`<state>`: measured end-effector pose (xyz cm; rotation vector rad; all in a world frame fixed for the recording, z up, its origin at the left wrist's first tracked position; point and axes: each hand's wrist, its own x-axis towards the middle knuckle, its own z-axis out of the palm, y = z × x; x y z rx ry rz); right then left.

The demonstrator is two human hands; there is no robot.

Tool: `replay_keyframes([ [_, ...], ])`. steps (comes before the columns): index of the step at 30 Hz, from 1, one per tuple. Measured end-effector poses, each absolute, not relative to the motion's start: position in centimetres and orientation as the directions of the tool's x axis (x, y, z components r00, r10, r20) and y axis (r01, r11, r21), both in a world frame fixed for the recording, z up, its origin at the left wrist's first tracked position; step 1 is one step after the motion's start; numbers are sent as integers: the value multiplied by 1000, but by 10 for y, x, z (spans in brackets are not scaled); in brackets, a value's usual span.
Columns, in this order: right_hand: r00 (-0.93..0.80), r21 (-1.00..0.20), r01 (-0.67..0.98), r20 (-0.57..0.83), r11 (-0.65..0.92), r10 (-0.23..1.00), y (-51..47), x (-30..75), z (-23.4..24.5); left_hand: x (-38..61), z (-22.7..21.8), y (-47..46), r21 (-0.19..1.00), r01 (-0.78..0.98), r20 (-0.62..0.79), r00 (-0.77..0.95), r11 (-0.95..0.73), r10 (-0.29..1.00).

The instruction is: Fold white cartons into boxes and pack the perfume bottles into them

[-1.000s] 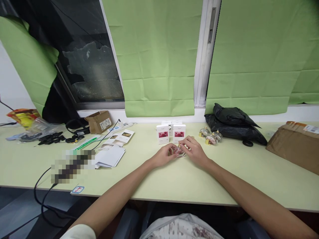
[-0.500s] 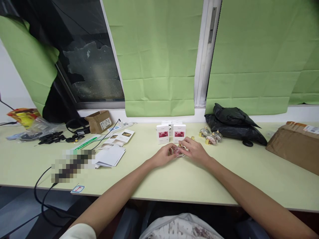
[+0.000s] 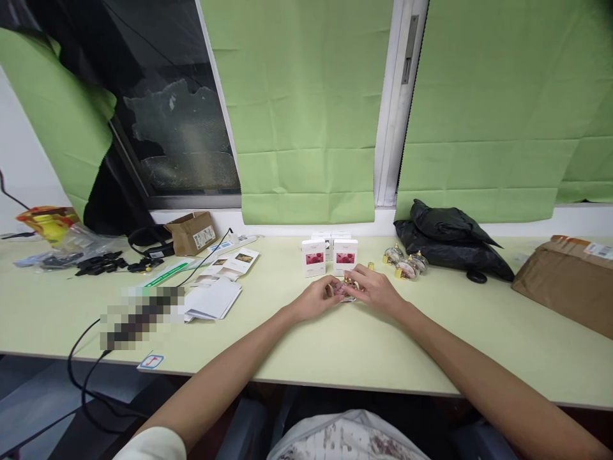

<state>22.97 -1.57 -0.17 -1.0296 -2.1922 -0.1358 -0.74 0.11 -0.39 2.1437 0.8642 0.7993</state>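
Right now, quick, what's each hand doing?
Left hand: closed on the small bottle, holding its left side.
Right hand: closed on the same small bottle, fingers at its gold top.

Boxes (image 3: 329, 257) behind bottle (image 3: 345, 291) (bag (image 3: 445, 239) rightward)

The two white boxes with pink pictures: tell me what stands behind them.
Behind the two white boxes more white boxes show only their tops; their count and fronts are hidden. Beyond them is the white sill under the green blind.
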Motion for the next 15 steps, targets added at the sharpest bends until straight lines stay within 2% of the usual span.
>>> replay_keyframes([
  [8, -492, -124, 686, 646, 717, 583, -17, 233, 3, -8, 0, -2, 775, 330, 272, 596, -539, 755],
  [15, -516, -116, 701, 598, 704, 613, -18, 235, 6, -8, 2, -3, 774, 316, 278, 610, -549, 743],
])
